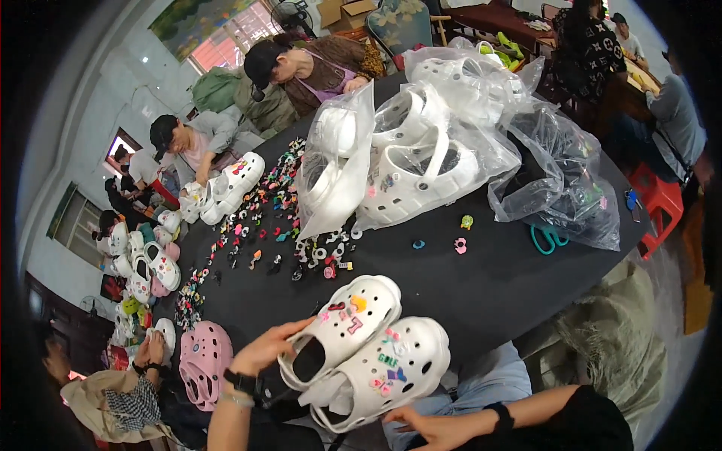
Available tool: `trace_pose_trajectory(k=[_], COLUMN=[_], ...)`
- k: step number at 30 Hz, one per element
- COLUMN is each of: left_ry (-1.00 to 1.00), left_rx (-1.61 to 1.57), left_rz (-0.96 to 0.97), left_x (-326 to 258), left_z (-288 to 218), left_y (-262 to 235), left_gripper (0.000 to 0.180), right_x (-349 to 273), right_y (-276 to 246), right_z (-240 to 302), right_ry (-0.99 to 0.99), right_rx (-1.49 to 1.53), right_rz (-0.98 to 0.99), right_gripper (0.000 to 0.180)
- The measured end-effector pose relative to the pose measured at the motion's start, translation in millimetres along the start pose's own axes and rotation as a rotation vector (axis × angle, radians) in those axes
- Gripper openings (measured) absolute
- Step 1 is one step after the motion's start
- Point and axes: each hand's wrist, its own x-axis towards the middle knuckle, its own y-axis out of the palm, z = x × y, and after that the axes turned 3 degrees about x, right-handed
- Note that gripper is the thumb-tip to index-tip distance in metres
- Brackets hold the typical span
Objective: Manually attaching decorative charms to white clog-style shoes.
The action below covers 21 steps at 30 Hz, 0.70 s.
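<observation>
A pair of white foam clogs lies at the table's near edge, decorated with colourful charms. My left hand (pixel 265 347) holds the side of the left clog (pixel 368 301), fingers along its rim near the heel opening. Beside it, tilted and touching, is the right clog (pixel 425 342), with white paper in its heel opening. My right hand (pixel 425 427) is next to this clog's lower side, fingers apart and apparently holding nothing; whether it touches the clog I cannot tell. Loose charms (pixel 331 259) lie in a heap beyond the clogs. A pink charm (pixel 460 245) and a yellow-green charm (pixel 467 222) lie apart from it.
Bagged white clogs (pixel 429 169) stand on the black table (pixel 481 293), with a clear plastic bag (pixel 556 180) and teal-handled scissors (pixel 549 239) to their right. Pink clogs (pixel 204 361) lie at left. Several people work around the table. A red stool (pixel 656 203) stands right.
</observation>
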Motion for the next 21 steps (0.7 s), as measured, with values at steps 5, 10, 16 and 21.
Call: trace_pose_trajectory(k=[5,10,16,21], left_ry=[0.224,0.547,0.867,0.813], left_rx=[0.609,1.156,1.225,1.041], left_rz=[0.161,0.031,-0.177,-0.491], left_x=[45,86,78,4], left_z=[-57,-90,-108,-84], left_y=[-19,-12,13,33], left_gripper=[0.063,0.052,0.05,0.053], right_x=[51,135,159,39], right_y=[26,17,6,-18], right_z=[-25,-35,-36,78], right_ry=[-0.321,-0.122,-0.263,-0.424], right_rx=[0.063,0.075,0.064,-0.361], right_rz=[-0.151,-0.17,-0.271,-0.036], right_gripper=[0.051,0.058,0.046,0.047])
